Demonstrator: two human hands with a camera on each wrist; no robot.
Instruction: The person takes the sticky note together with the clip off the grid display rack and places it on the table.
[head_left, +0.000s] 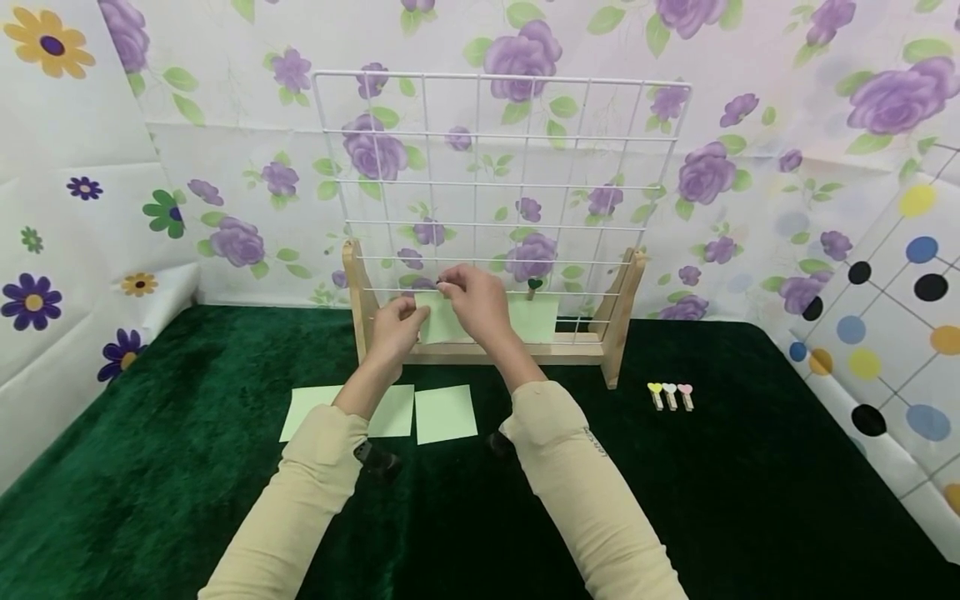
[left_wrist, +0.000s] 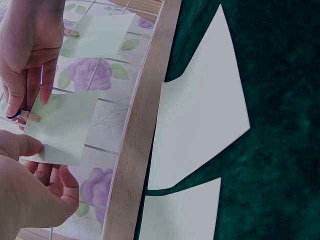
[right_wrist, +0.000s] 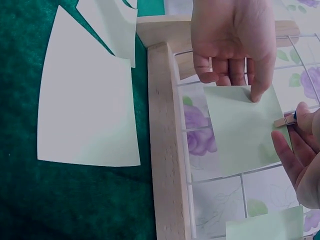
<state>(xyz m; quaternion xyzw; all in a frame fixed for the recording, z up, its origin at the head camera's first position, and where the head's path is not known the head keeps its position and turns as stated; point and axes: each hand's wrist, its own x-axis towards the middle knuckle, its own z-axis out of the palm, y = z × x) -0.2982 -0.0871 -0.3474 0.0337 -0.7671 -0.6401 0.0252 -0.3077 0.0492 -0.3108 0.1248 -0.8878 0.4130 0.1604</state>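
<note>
A pale green paper sheet [head_left: 441, 323] stands against a white wire grid [head_left: 477, 182] in a wooden stand [head_left: 480, 357]. My left hand [head_left: 394, 335] pinches its left edge, thumb on the front face and fingers behind. At the top edge, my right hand [head_left: 480, 304] pinches a small wooden clothespin [right_wrist: 283, 121] with a dark blue head [left_wrist: 14, 115]; its tip overlaps the paper. To the right, a second green sheet [head_left: 542, 318] hangs on the grid under a clothespin with a dark green heart [head_left: 534, 285].
More pale green sheets [head_left: 446, 415] lie on the dark green cloth [head_left: 750, 500] in front of the stand, partly under my left forearm. Three clothespins with yellow [head_left: 656, 389], white [head_left: 670, 389] and pink [head_left: 685, 389] hearts lie at the right. Flowered sheeting [head_left: 247, 167] hangs behind the grid.
</note>
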